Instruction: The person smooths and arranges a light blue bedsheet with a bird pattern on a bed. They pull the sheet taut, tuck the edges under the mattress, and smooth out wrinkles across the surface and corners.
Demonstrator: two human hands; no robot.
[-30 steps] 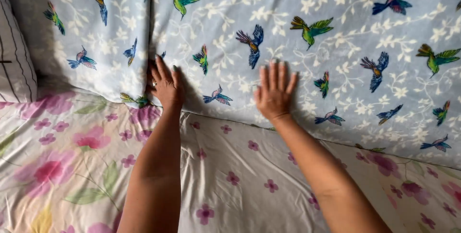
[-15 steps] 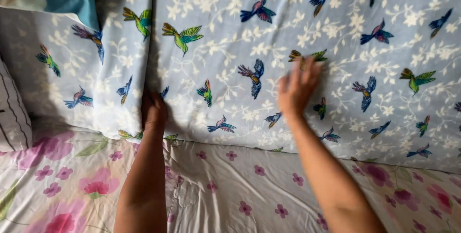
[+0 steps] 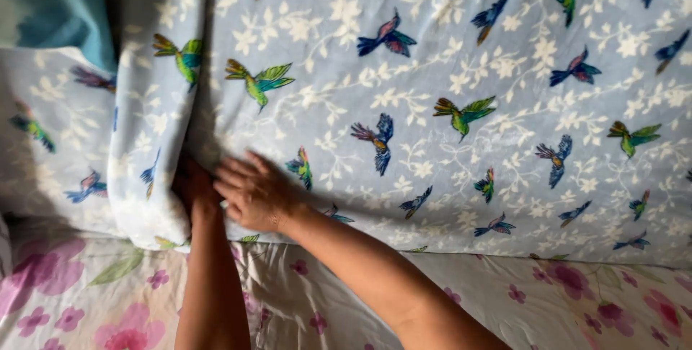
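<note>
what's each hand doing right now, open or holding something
Left hand: pushed into the fold between the two bird-print pillows, fingers hidden; cannot be told.
Right hand: open, flat on the pillow, holding nothing.

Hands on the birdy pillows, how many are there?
2. The left hand presses the crease beside the smaller blue bird-print pillow; the right hand lies flat on the larger blue bird-print pillow. None seem hidden.

A bed spread with a pale sheet (image 3: 577,299) printed in pink flowers carries everything here. Two bird-patterned blue pillows lie on it side by side, a large one (image 3: 447,105) touching a smaller one (image 3: 65,148).
</note>
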